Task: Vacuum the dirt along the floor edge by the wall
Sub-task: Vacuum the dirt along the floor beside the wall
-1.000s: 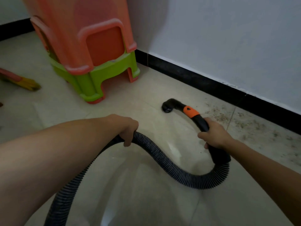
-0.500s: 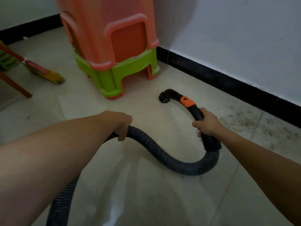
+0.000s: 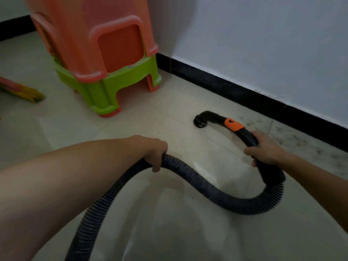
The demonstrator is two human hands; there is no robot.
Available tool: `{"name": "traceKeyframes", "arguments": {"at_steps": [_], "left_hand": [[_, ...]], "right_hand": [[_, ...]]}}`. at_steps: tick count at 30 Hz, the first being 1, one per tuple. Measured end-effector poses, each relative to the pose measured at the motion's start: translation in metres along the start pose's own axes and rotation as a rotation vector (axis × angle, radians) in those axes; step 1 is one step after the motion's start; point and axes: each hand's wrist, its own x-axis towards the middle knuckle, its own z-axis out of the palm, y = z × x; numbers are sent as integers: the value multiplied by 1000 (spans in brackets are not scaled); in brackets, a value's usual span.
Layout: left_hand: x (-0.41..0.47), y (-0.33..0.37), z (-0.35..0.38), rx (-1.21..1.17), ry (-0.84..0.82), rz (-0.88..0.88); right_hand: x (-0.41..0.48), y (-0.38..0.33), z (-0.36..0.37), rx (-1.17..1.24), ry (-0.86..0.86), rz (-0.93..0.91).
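Where floor meets skirting, scattered dirt.

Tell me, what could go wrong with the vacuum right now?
1. The nozzle sits on clean tile, while the dirt lies to its right by the baseboard, so a push straight ahead might miss it.
2. The hose curls in a tight loop below the right hand; it might kink or tug back.
3. The left hand swinging the hose could perhaps bump the stacked stools.
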Motion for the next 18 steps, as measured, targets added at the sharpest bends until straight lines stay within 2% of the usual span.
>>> {"name": "traceKeyframes", "arguments": {"at_steps": [4, 7, 10, 13, 16, 18], "left_hand": [[15, 48, -11, 62, -64, 60], [24, 74, -17, 154, -85, 73], [36, 102, -28, 245, -51, 126], [46, 114, -48, 285, 52, 160], [53, 112, -70, 228, 134, 159], [55, 114, -75, 169, 139, 155]], "right_hand": [[-47, 26, -23, -53, -142, 8], [-77, 41, -28, -30, -128, 28], [-97, 63, -33, 18, 5, 37], [-103, 89, -40, 135, 257, 100], [-99, 114, -56, 310, 517, 246], [-88, 127, -62, 390, 559, 315]]}}
